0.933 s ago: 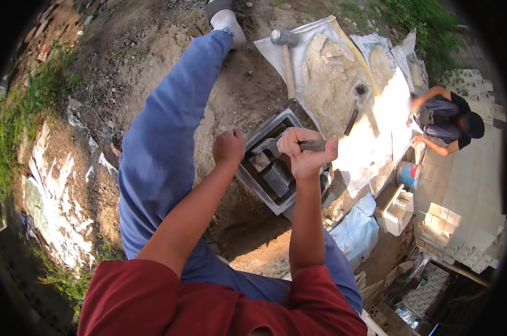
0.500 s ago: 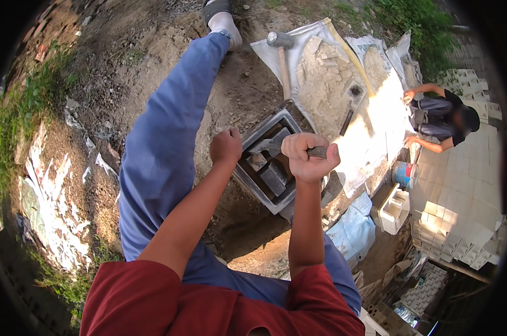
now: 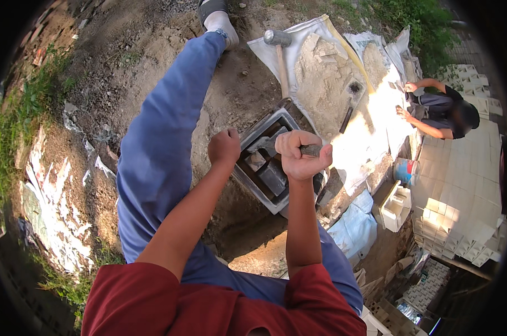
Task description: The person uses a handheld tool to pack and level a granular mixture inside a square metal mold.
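A grey metal mould (image 3: 246, 182), a rectangular box with dark blocks inside, sits on the ground before me. My right hand (image 3: 301, 154) is closed around the handle of a trowel (image 3: 268, 147). The trowel's grey blade points left over the mould's opening, and the handle's end shows beside my thumb. At the mould's left rim, my left hand (image 3: 224, 148) is closed with its fingers curled. What those fingers grip, if anything, is hidden. A pale lump (image 3: 255, 162) shows inside the mould, below the blade.
A mallet (image 3: 277, 38) lies beyond the mould on a white sack (image 3: 260, 49), near a heap of pale powder (image 3: 323, 70). A dark bar (image 3: 346, 120) rests right of it. Further right are a bucket (image 3: 405, 171), a white block (image 3: 396, 205) and a crouching person (image 3: 441, 112).
My right hand and the trowel have shifted slightly left over the mould. My left hand stays at the rim. The other person's hands have moved.
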`<action>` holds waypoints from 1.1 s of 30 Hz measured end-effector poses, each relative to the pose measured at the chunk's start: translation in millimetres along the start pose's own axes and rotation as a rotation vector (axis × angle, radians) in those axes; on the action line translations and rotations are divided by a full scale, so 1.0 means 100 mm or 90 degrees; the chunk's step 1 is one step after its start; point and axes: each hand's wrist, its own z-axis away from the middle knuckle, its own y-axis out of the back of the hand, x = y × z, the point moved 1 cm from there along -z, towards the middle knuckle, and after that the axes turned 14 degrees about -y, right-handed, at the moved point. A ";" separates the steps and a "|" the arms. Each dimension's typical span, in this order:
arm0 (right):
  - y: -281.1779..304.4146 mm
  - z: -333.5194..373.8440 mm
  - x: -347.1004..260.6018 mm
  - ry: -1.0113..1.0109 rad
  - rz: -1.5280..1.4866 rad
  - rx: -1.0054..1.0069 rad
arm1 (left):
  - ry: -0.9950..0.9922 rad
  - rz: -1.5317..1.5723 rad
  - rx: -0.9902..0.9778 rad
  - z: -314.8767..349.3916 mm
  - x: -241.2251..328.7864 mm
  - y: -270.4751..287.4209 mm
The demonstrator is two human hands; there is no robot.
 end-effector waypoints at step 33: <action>-0.01 0.08 -0.32 -0.009 0.010 -0.006 | 0.003 -0.008 -0.009 -0.04 -0.01 -0.02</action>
